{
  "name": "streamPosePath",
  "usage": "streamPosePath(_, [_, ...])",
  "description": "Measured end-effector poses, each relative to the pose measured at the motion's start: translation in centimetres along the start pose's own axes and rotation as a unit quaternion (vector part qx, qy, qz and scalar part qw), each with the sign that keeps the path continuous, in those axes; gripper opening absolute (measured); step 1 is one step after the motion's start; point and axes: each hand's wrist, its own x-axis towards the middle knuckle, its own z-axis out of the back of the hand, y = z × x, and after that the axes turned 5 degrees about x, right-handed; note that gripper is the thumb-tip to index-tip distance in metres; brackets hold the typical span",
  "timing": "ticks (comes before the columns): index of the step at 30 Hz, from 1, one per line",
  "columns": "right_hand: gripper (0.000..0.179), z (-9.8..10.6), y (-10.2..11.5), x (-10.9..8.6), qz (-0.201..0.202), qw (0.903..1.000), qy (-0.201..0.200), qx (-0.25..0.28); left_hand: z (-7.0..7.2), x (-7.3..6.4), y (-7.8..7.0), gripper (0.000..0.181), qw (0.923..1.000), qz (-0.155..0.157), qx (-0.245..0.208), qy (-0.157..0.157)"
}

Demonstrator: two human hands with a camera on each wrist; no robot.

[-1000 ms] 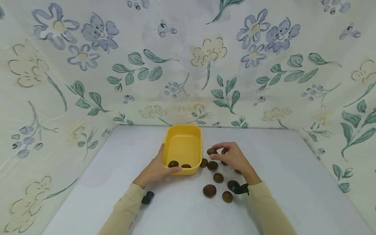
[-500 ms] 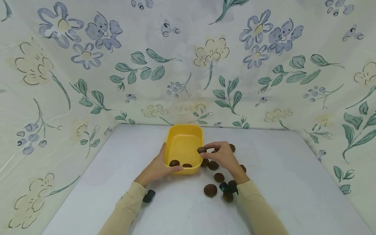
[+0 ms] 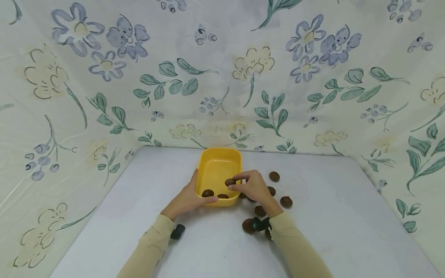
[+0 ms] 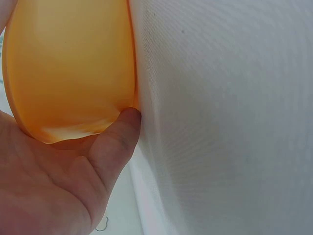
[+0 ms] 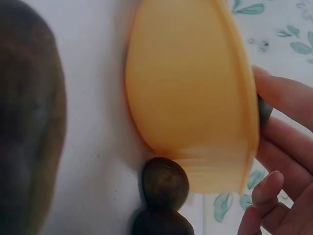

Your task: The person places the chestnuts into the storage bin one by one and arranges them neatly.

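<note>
A yellow plastic tub [image 3: 217, 172] stands toward the back of the white table. My left hand [image 3: 185, 199] grips its near left corner, thumb over the front rim and fingers along the left wall. Two brown round fruits lie inside at the near end, the left fruit [image 3: 208, 193] fully visible and the other partly behind the rim. Above the tub's right part, my right hand [image 3: 256, 189] pinches another brown fruit [image 3: 230, 182] between thumb and fingers. In the right wrist view the tub wall [image 5: 190, 83] hides most of that held fruit.
Several loose fruits lie right of the tub, among them a back fruit [image 3: 274, 176] and a right fruit [image 3: 286, 201]; some sit partly under the right arm. A black wrist device [image 3: 178, 232] is beside the left sleeve. Flower-patterned cloth [image 3: 222, 96] rises behind the table.
My right hand has carried the pinched fruit leftward from beside the tub, over its right rim. The left hand keeps its hold on the tub. The head view has shifted slightly.
</note>
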Motion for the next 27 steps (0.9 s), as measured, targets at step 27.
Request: streamPosePath(27, [0.03,-2.3,1.0,1.0,-0.024,0.986,0.032,-0.162,0.1,-0.1,-0.2,0.139,1.0,-0.004,0.005,-0.002])
